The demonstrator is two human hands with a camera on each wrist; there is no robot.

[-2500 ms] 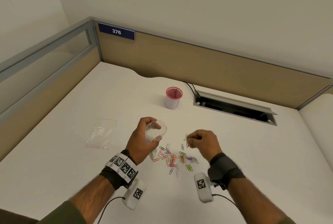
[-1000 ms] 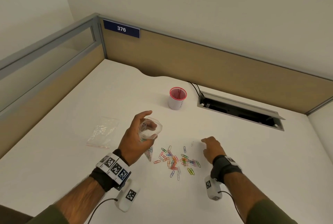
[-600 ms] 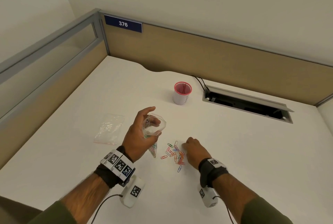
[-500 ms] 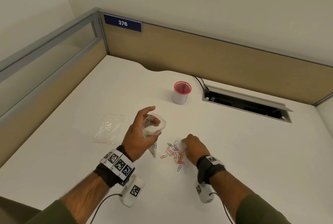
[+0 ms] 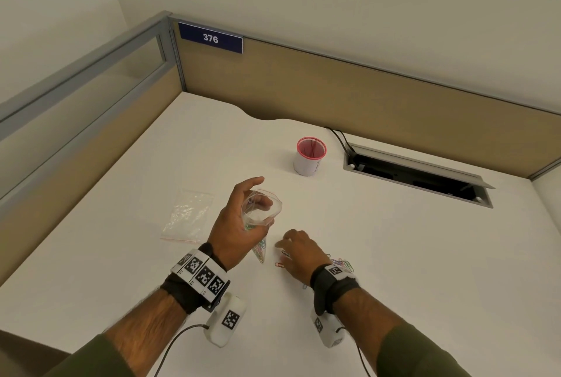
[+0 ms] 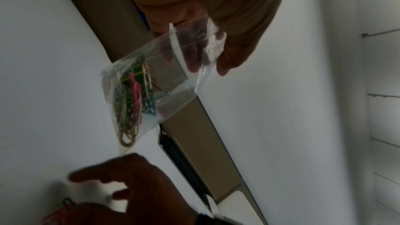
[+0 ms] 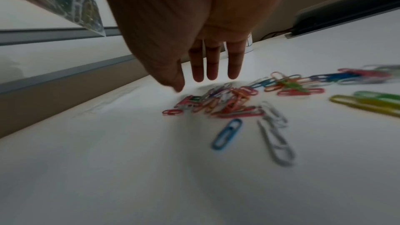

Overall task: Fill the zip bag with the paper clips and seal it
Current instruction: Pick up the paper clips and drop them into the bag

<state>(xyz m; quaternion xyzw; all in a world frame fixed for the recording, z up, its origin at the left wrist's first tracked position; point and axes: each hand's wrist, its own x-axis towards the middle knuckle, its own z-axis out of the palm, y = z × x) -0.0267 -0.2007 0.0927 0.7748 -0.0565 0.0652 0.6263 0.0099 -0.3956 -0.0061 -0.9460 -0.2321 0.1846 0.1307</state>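
Note:
My left hand (image 5: 239, 222) holds a small clear zip bag (image 5: 258, 219) above the white desk, its mouth held wide by the fingers. Several coloured paper clips (image 6: 134, 97) lie bunched in the bag's lower corner. My right hand (image 5: 296, 252) hovers palm down over the loose pile of coloured paper clips (image 7: 227, 102) on the desk, fingers (image 7: 213, 64) straight and spread, holding nothing. More clips (image 5: 343, 264) show beside my right wrist; the hand hides most of the pile in the head view.
A second clear zip bag (image 5: 188, 216) lies flat to the left. A white cup with a pink rim (image 5: 309, 156) stands further back. A cable hatch (image 5: 416, 176) is open at the back right. Partition walls (image 5: 334, 88) close off the desk's back and left.
My right hand has swept leftward over the clip pile, dragging clips toward the bag and spreading its fingers. The left hand has kept the bag up in the same place.

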